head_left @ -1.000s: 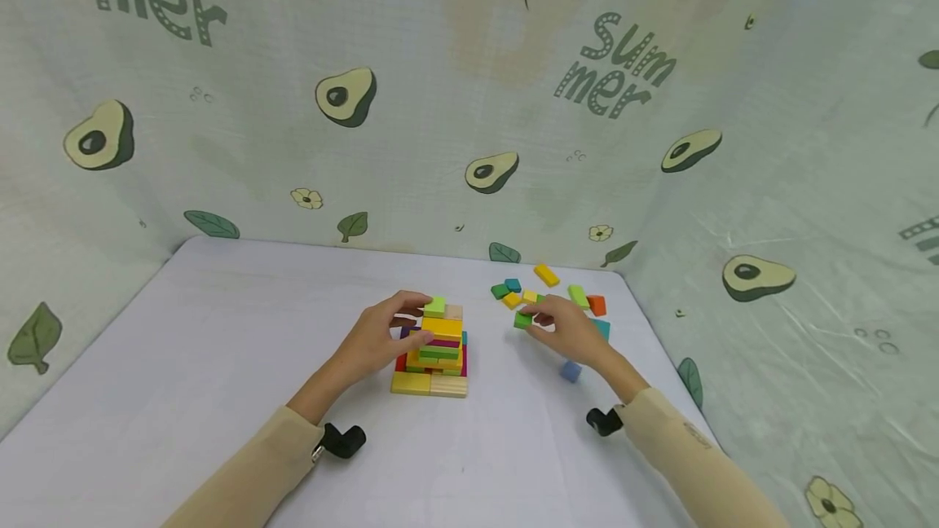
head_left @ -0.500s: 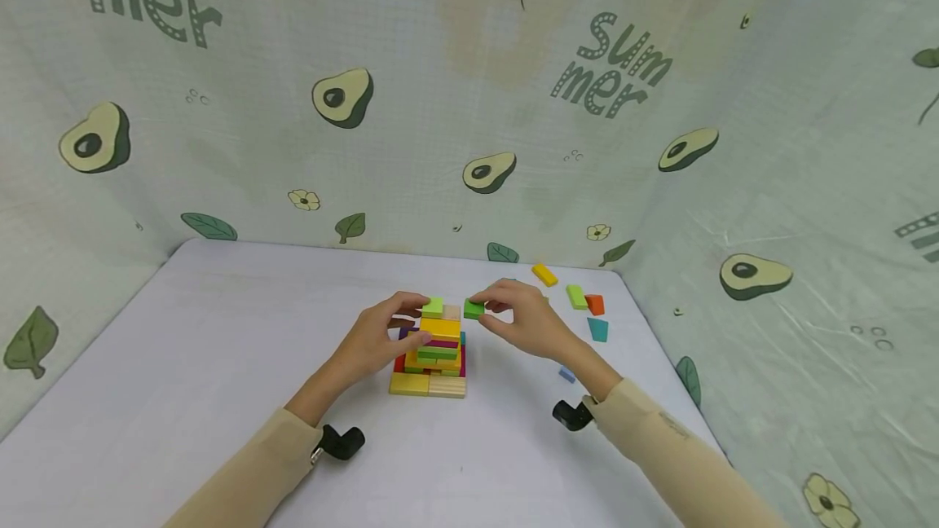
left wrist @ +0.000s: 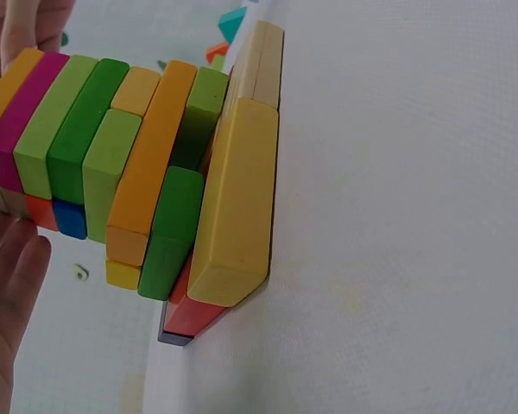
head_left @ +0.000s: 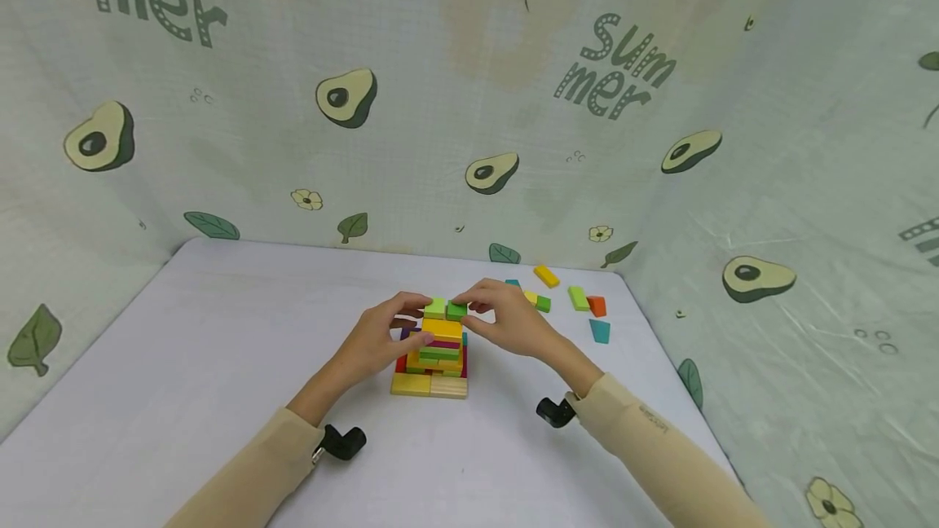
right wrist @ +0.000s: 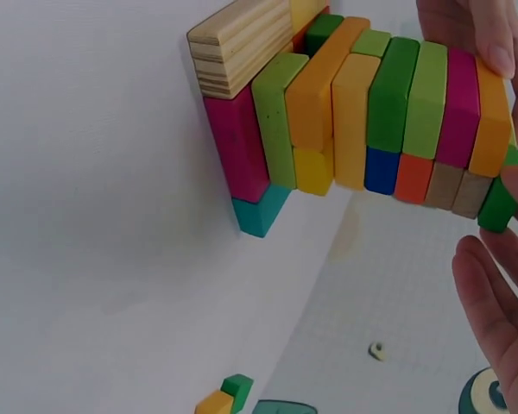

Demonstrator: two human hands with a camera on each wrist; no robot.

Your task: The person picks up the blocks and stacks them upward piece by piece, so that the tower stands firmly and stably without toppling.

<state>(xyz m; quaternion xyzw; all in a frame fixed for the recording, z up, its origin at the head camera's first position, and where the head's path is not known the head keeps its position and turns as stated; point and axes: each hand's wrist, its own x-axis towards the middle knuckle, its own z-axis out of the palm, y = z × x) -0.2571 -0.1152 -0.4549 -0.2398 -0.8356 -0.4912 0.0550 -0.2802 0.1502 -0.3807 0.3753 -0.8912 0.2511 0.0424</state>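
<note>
A tower of coloured wooden blocks (head_left: pixel 440 353) stands on the white table, its base wider than its upper part. My left hand (head_left: pixel 383 328) is at its left side, thumb against the front near the orange-yellow block (right wrist: pixel 494 116), fingers curled along the upper left side. A light green block (head_left: pixel 434 309) lies on top, by the left fingertips. My right hand (head_left: pixel 509 318) pinches a green block (right wrist: pixel 499 200) between thumb and fingers at the tower's top right, beside the light green block. Whether the green block bears its weight on the tower cannot be told.
Loose blocks lie at the back right: a yellow one (head_left: pixel 546 275), a light green one (head_left: pixel 578 298), an orange one (head_left: pixel 597 305) and a teal one (head_left: pixel 600 331). A patterned cloth (head_left: pixel 411 210) rises behind the white table (head_left: pixel 242 324).
My right hand has carried the green block leftward from the loose blocks to the tower's top right. My left hand stays at the tower.
</note>
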